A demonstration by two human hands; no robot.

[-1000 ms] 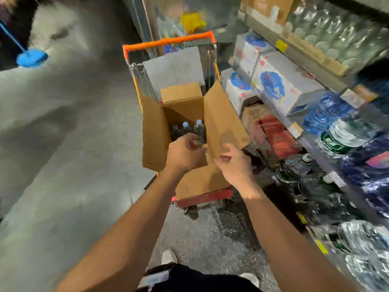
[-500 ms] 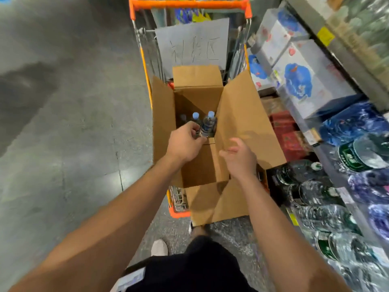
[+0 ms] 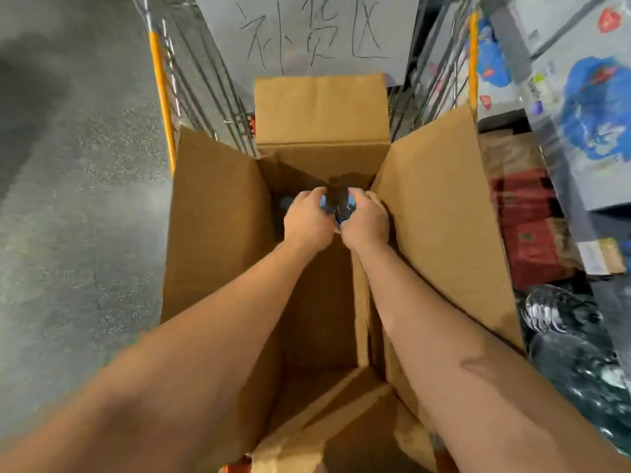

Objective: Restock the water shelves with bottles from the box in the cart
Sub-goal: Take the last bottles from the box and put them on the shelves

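An open cardboard box (image 3: 218, 213) stands in the orange-framed wire cart (image 3: 160, 87), all flaps folded out. Both my hands reach deep into its far end. My left hand (image 3: 307, 220) is curled around the top of a clear water bottle with a blue cap (image 3: 323, 201). Beside it, my right hand (image 3: 367, 218) closes on another bottle (image 3: 344, 209). A further blue cap (image 3: 286, 202) shows left of my left hand. The bottles' bodies are hidden by my hands and shadow.
A grey sheet with handwritten characters (image 3: 307, 32) leans at the cart's far end. Shelves on the right hold white-and-blue cartons (image 3: 587, 107), red packs (image 3: 526, 230) and wrapped water bottles (image 3: 560, 315). Grey concrete floor (image 3: 75, 199) lies on the left.
I have leaned in over the cart, so the box fills the view. My right hand went from the flap down into the box beside the left; both now grip bottles.
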